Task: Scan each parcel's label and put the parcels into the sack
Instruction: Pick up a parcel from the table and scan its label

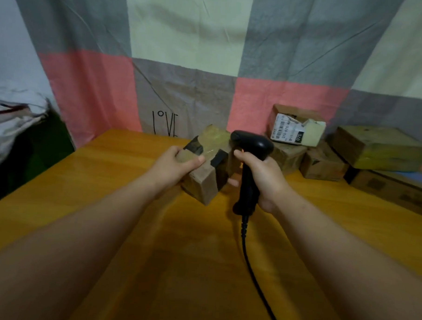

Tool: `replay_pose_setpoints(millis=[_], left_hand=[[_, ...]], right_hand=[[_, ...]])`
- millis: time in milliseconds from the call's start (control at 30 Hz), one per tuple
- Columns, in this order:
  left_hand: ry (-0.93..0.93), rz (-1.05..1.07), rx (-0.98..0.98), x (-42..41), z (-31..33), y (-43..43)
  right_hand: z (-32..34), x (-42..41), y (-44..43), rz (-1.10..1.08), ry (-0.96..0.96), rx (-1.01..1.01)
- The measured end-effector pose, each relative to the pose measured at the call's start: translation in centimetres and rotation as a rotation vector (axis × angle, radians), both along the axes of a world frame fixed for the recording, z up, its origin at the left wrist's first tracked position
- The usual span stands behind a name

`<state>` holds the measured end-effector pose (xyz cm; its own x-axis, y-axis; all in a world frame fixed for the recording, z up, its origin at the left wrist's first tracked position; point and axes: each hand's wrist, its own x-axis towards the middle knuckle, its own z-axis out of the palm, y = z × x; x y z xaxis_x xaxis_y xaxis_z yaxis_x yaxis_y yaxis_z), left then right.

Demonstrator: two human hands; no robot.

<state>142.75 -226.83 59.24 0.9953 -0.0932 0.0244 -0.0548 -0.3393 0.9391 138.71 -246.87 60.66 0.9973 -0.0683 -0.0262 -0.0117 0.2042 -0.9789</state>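
Fingers (196, 160) of our left hand (173, 166) curl round a taped brown parcel (205, 183), tilted over the orange surface (95, 179). Our right hand (265, 176) grips the black scanner (253, 142), its head right beside the parcel. More parcels (296, 129) sit stacked far right.

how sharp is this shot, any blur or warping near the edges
Head view: the middle is fairly sharp, the left hand gripping a parcel and the right hand gripping the scanner; the sack at the left edge and the boxes at the right edge are smeared; the wide lens bows the table edges and curtain stripes; light is dim and soft.
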Motion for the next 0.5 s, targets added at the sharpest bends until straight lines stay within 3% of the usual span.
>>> replay_pose_setpoints(millis=[300,500], left_hand=[[-0.020,-0.137,0.075,-14.3,1.0,-3.1],[-0.200,-0.225,0.366,-21.3,2.0,-3.6]], right_hand=[[1.1,-14.8,-2.0,-0.065,0.026,0.071],[-0.1,-23.2,-3.5,-0.080,0.041,0.015]])
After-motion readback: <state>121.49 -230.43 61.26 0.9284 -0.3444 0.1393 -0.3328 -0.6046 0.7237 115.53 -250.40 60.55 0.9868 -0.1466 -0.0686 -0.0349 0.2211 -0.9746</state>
